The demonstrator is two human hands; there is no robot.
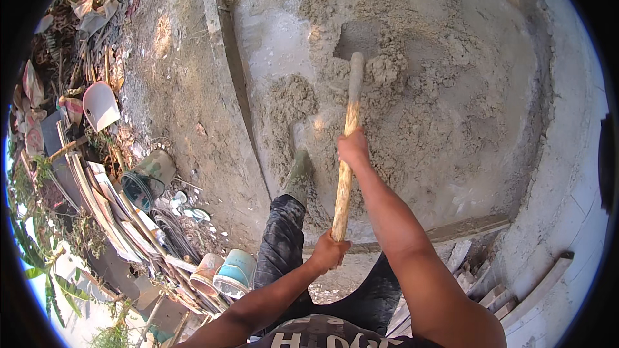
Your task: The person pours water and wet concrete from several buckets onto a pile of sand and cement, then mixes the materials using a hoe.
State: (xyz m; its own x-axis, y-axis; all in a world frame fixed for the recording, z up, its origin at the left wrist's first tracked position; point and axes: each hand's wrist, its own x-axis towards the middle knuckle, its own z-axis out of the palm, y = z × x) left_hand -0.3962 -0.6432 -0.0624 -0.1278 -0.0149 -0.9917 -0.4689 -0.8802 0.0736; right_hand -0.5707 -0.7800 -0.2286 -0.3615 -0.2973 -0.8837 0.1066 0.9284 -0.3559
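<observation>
Pale wood, caked grey toward its far end, forms the handle (pixel 343 200) of a long tool, which runs from near the person's body up into wet mortar (pixel 445 96). Its squarish blade (pixel 358 40) lies in that mortar, with lumps heaped beside it. The left grip (pixel 329 251) is clamped round the near end of the handle; the right grip (pixel 353 147) is wrapped round it farther up — between the left one and the blade.

A muddy boot (pixel 298 174) stands at the mortar's left part, below dark trousers (pixel 280 232). Along the left edge lies a long grey board (pixel 233 77), and another strip (pixel 461 229) borders the near side.

Farther left are a pink scoop-like pan (pixel 100 104), a tipped bucket (pixel 157 169), a stack of wooden strips (pixel 106 200) and, nearer, a blue bucket (pixel 236 269) beside a pinkish one — all outside the board. A pale surface (pixel 567 212) curves along the right.
</observation>
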